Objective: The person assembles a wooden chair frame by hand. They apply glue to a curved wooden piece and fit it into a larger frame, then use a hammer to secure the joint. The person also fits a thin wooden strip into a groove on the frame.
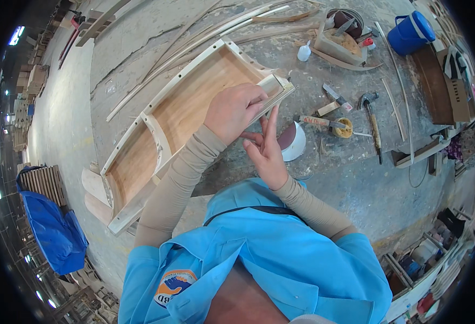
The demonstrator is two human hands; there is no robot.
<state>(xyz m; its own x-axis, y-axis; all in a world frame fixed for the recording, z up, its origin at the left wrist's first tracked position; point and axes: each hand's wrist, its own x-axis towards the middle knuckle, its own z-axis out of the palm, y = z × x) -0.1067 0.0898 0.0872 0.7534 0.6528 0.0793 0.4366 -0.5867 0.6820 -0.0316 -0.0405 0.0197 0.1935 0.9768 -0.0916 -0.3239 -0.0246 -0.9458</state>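
A pale, curved wooden frame (181, 100) with a brown panel inside and a curved crosspiece lies slantwise over the bench. My left hand (232, 112) has its fingers curled together at the frame's near rail, close to its right end. Whether a small thing is also pinched there is hidden. Just below that rail is my right hand (267, 154), open, its fingers stretched up toward the edge and the fingertips close to the wood. Beside the right hand lies a round sanding disc (296, 144), partly white and partly dark brown.
Right of the frame lie a hammer (375, 121), a wooden-handled blade (318, 121), a yellow cup (344, 128) and a knife (337, 97). Farther back are a white bottle (304, 52), a cluttered tray (339, 47) and a blue jug (411, 33). Long wood strips (194, 54) lie behind the frame.
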